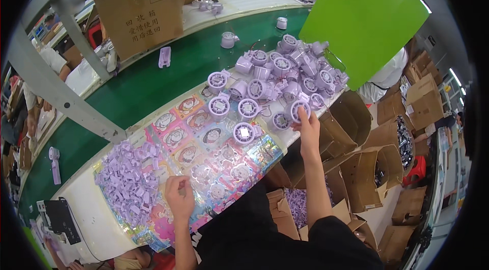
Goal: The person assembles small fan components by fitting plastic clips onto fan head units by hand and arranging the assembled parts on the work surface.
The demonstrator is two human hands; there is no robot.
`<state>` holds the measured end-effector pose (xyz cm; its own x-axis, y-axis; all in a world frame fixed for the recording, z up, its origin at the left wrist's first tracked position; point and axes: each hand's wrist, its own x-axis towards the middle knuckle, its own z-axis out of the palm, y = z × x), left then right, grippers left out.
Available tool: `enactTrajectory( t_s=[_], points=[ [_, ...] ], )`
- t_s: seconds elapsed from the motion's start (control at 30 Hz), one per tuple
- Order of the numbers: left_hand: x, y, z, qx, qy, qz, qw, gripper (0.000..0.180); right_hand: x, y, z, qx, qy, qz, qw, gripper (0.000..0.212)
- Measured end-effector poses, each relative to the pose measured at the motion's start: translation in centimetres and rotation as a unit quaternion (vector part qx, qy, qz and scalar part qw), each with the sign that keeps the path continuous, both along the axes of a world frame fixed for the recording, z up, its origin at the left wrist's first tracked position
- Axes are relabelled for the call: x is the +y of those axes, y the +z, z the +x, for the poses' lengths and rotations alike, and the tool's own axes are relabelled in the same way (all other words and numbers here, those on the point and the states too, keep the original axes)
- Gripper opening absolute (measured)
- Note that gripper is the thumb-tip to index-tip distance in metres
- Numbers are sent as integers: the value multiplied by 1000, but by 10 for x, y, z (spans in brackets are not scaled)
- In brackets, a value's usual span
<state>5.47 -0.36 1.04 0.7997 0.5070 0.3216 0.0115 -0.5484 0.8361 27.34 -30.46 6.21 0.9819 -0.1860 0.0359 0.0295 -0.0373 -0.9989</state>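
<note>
Your right grip (309,130) pinches a round, lilac plastic housing with a spoked face (299,110) by its lower-right rim, the part sitting at your fingertips just right of a similar round lilac housing (280,120) near the counter's edge. Beyond it spreads a heap of matching lilac plastic housings (281,65). Your left grip (180,197) curls loosely over a glossy, multicoloured cartoon-printed sheet (186,153) on the white counter (92,213), beside small lilac plastic pieces (130,181); whether it holds anything cannot be told
</note>
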Motion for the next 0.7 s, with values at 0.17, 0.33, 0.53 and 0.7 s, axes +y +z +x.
enactTrajectory(
  t_s=[0.17, 0.33, 0.53, 0.7],
  points=[
    [1, 0, 0, -9, -5, 6, 1000, 9, 7, -2, 26, 7, -19, -88, 996, 43],
    [1, -1, 0, 2, 2, 8, 1000, 9, 7, -15, 32, -68, -43, -187, 979, 54],
    [-13, 20, 27, -79, -19, 59, 995, 11, 7, -26, 21, -137, -47, -272, 951, 53],
    [-63, 84, 130, -132, -163, 219, 953, 30, 9, -13, -15, -149, -53, -295, 942, 51]
  ],
)
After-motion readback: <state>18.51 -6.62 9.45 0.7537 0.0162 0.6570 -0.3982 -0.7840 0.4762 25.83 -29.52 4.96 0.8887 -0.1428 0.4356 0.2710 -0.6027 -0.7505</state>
